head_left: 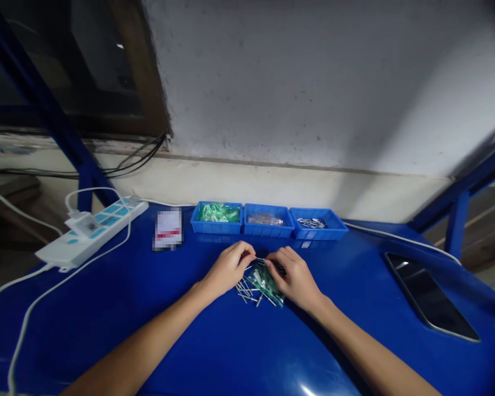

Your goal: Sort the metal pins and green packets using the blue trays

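My left hand (231, 265) is closed at the fingertips, thumb and forefinger pinching one end of a thin metal piece (260, 258). My right hand (295, 275) curls in from the other side, its thumb and bent fingers gripping the other end, so the piece bridges the small gap between my hands; whether it is one length or a few side by side, I cannot tell. It sits just above a green plastic bag (264, 280), which lies under and between my hands, partly covered by my right fingers. Loose metal pins (242, 290) lie scattered beside the bag and over its near edge, pointing different ways on the shiny blue table (169, 335).

Beyond my hands, three blue trays stand side by side near the wall (292, 88). The left tray (216, 227) holds green packets (218, 211), the middle tray (269, 230) holds small things in clear plastic (265, 219), and the right tray (319, 235) holds more metal pins (312, 223). A blurred-out card (168, 228) lies left of the trays. Farther left is a white power strip (86, 247) with a charger (82, 224) plugged in. A dark phone (431, 297) lies well apart on my right.
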{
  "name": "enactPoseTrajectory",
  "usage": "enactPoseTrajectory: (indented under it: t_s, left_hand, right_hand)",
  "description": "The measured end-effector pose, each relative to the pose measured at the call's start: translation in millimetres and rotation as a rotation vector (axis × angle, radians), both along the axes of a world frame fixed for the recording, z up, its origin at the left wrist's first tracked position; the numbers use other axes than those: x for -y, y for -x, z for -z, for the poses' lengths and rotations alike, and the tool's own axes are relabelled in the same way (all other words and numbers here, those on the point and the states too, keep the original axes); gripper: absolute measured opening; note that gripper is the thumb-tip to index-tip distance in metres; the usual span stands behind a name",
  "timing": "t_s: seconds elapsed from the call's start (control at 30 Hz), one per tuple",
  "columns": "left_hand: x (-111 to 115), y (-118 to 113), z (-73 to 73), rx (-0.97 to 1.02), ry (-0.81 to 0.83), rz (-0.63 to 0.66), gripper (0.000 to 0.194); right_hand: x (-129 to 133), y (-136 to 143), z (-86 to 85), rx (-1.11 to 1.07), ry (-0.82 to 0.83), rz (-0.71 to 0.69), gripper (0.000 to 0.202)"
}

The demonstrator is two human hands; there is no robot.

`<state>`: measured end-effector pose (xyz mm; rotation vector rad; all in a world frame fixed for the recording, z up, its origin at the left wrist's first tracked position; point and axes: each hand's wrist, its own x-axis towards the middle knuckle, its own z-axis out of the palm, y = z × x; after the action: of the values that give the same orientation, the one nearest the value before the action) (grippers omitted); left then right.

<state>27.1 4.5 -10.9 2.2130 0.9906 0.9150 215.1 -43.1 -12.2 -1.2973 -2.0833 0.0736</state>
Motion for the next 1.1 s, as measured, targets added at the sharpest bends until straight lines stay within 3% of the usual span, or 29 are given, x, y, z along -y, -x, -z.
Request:
enactPoseTrajectory:
  t_s: [0.1, 0.23, 0.5, 0.83, 1.1]
  left_hand:
    - [3, -3, -4.2, 0.157, 0.026, 0.013, 0.007]
    - [7, -5, -6.8, 0.225, 0.001, 0.003, 0.007]
    - [6, -5, -5.6, 0.160, -0.036, -0.045, 0.011]
    - [11, -10, -2.3, 0.288, 0.119, -0.043, 0.010]
    - [17, -12, -9.3, 0.384, 0.259, -0.037, 0.009]
  right_hand:
    - [3, 4, -2.9, -0.099, 0.007, 0.025, 0.015]
    - [7, 8, -6.4, -0.159, 0.042, 0.006, 0.017]
    - [10, 6, -4.7, -0.080, -0.015, -0.034, 0.007]
    - [9, 8, -2.2, -0.075, -0.060, 0.010, 0.006]
    - [12, 10, -5.6, -0.195, 0.011, -0.013, 0.006]
